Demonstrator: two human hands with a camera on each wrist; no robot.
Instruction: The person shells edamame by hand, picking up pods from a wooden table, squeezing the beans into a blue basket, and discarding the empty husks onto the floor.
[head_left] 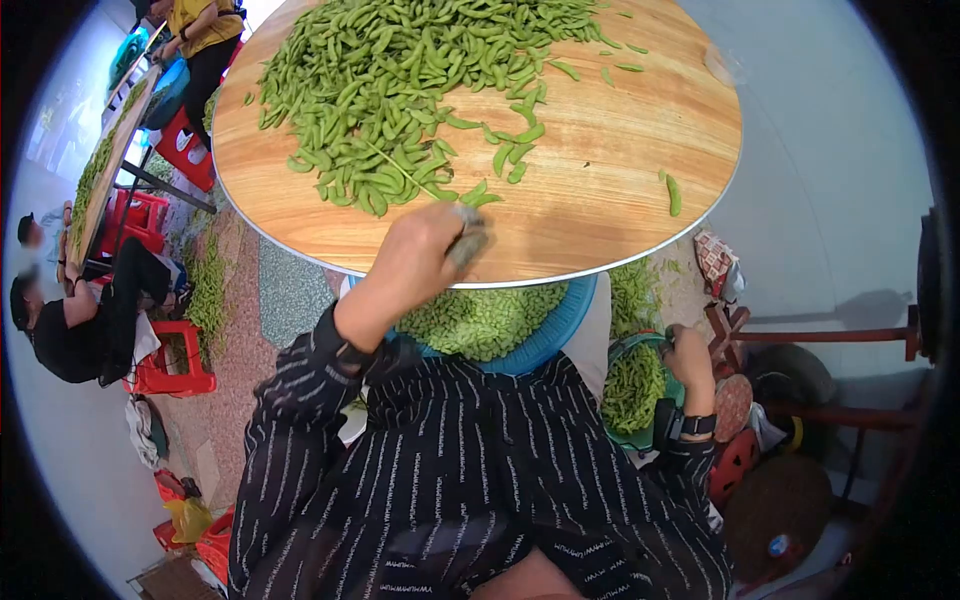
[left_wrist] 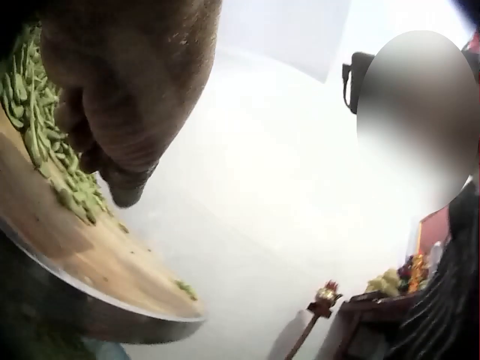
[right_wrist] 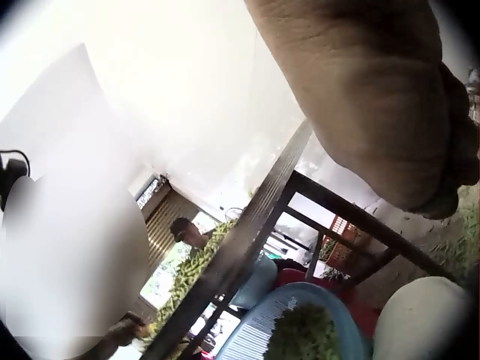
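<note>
Striped shirt (head_left: 440,470); left hand (head_left: 422,252) over table (head_left: 610,150) (green pods (head_left: 400,85) near).

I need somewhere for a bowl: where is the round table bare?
The table is bare right of centre, between the pod pile with its stragglers and a lone pod near the right rim; also along the near rim, right of the left hand. The far left and far middle are crowded.
</note>
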